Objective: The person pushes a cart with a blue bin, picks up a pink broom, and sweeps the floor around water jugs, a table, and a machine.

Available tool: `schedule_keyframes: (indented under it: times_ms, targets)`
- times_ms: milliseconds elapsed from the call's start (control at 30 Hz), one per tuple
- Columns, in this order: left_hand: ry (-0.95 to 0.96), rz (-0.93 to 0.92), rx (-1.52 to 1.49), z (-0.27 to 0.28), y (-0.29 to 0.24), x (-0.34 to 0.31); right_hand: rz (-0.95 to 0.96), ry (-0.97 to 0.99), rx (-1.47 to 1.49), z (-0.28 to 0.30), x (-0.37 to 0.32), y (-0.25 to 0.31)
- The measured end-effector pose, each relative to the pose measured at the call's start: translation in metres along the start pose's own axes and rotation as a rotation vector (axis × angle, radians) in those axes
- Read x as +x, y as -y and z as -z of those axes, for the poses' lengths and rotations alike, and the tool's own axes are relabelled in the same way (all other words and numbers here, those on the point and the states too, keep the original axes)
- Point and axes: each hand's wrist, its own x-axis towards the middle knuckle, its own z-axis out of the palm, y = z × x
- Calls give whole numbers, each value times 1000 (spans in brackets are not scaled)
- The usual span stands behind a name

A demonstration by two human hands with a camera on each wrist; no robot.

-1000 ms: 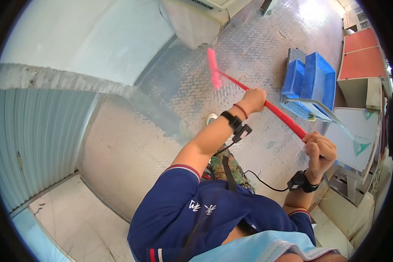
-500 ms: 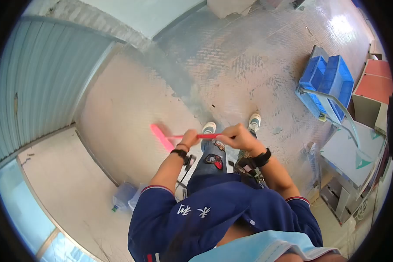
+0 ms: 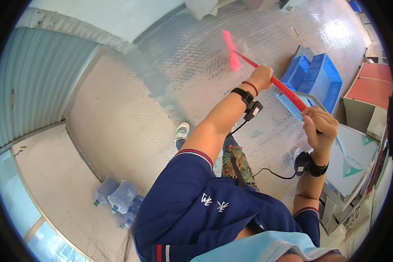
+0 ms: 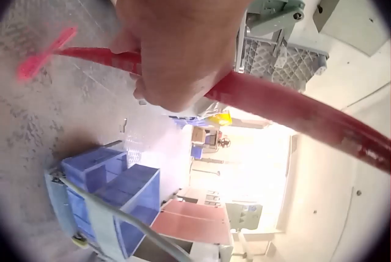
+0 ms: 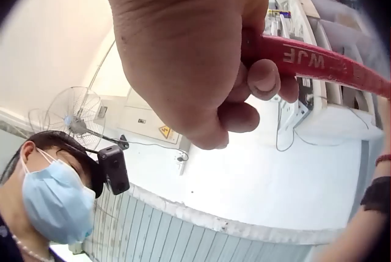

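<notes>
A long broom with a red handle [image 3: 290, 94] and a pink head [image 3: 230, 51] slants across the head view, its head over the patterned floor ahead. My left hand [image 3: 262, 77], with a red bracelet at the wrist, grips the handle partway along. At the handle's upper end my right hand [image 3: 321, 126] has its fingers curled around it. In the left wrist view the handle [image 4: 287, 103] passes through the left hand [image 4: 177, 36]. White lettering shows on the handle [image 5: 317, 60] beside the right hand [image 5: 183, 60] in the right wrist view.
Blue plastic crates [image 3: 321, 83] stand on a trolley to the right, near a white panel [image 3: 356, 157] and a cabinet with a red top [image 3: 371, 87]. Clear plastic bottles [image 3: 123, 196] lie at lower left. A corrugated shutter [image 3: 43, 83] lines the left side.
Half a second ago the broom was drawn back low and left, its head beside the feet. Now both hands have swung it forward and right, close to its position a second ago.
</notes>
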Motion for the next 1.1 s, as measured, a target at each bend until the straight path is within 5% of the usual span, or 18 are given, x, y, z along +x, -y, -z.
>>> schedule_keyframes:
  times_ms: [200,367,500,567,767,933,1033,1100]
  targets:
    - [136,93,226,25,-23,-70,-136,-32,303,52,-43,-31]
    - [484,389,272,21,18,-223,-317,285,438,-38,-91,-76]
    - [695,546,151,-33,41,-297,-361,542,528,-88,-107,-81]
    - [475,576,43,-64,34,-277,-346,501,433,-67,-98,-94]
    - [184,173,-48,-86,-27,-86,-126,335,178,64,-30,-81]
    - [49,87,-101,-80,-45,21,-74,227,-37,96,-5,-75]
    - [44,25,-112,-68,-56,37,65,285,28,104,-14,-68]
    - [36,-28,-108,-49,-63,56,-87,161,233,118,-25,-58]
